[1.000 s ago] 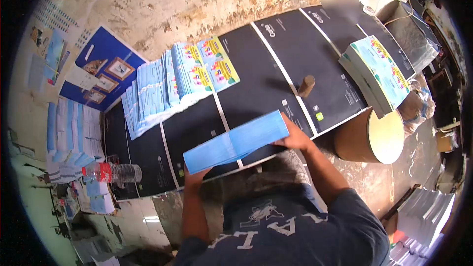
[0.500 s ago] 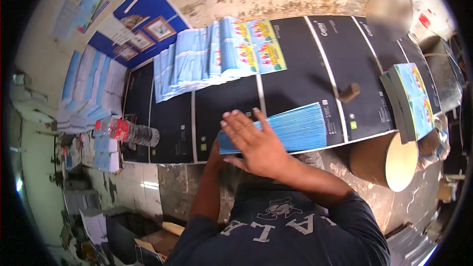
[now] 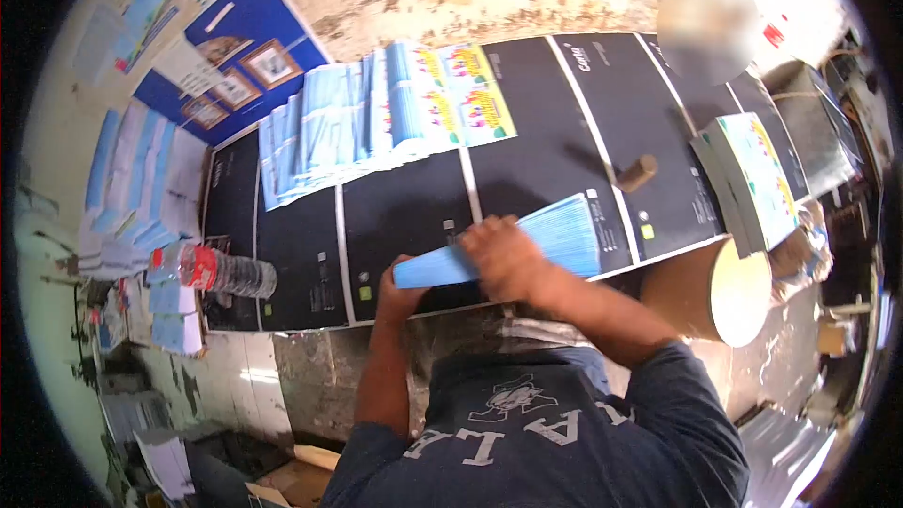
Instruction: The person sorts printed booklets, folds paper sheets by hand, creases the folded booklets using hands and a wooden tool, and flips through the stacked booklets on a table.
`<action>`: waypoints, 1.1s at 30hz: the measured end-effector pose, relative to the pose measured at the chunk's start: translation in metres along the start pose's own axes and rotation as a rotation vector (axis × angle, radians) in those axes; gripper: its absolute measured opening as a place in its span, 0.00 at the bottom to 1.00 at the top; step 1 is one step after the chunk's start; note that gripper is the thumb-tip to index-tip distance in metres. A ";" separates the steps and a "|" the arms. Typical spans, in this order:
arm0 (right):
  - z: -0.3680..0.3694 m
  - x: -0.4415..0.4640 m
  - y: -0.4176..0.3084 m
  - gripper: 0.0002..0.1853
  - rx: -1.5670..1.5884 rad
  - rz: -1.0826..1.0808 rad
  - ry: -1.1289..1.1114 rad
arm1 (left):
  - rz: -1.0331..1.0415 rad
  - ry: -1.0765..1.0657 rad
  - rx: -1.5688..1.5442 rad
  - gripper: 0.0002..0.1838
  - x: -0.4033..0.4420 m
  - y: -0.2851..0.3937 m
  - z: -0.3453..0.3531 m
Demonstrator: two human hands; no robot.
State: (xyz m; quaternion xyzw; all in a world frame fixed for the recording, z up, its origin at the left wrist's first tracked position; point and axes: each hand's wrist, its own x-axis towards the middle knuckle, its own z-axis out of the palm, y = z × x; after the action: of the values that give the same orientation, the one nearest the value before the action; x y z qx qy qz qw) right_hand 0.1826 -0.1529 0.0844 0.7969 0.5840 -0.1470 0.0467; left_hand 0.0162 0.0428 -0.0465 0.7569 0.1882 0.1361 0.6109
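A fanned stack of blue folded sheets lies at the front edge of the black table. My left hand grips its narrow left end, with the fingers partly hidden under the sheets. Across the middle of the stack, my right hand is curled over the top, its fingers bent round the sheets and slightly blurred. The stack spreads wider toward its right end. Behind it, rows of blue folded sheets overlap, with colourful printed covers at their right.
A short brown cylinder stands right of centre. Thick printed piles rest at the right, above a round drum. A plastic bottle is at the left edge, near stacked papers. A blue picture board leans on the wall.
The stack went from an even block held at both ends to a fan on the table. My right hand moved left onto it, lay flat, then curled its fingers. The camera view shifted.
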 end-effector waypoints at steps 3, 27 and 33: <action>0.011 -0.054 0.085 0.35 0.088 0.122 0.183 | -0.022 0.108 -0.073 0.16 0.001 0.005 -0.002; 0.121 -0.104 0.076 0.44 1.351 0.413 0.733 | -0.047 0.189 -0.111 0.24 -0.018 0.007 0.027; 0.131 -0.095 0.072 0.45 1.190 0.422 0.872 | -0.064 0.161 -0.112 0.25 -0.020 0.018 0.035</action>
State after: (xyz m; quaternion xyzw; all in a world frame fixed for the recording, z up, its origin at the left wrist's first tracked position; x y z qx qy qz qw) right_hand 0.2008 -0.2951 -0.0198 0.7683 0.2073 -0.0970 -0.5978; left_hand 0.0155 -0.0007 -0.0357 0.7017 0.2529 0.1871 0.6392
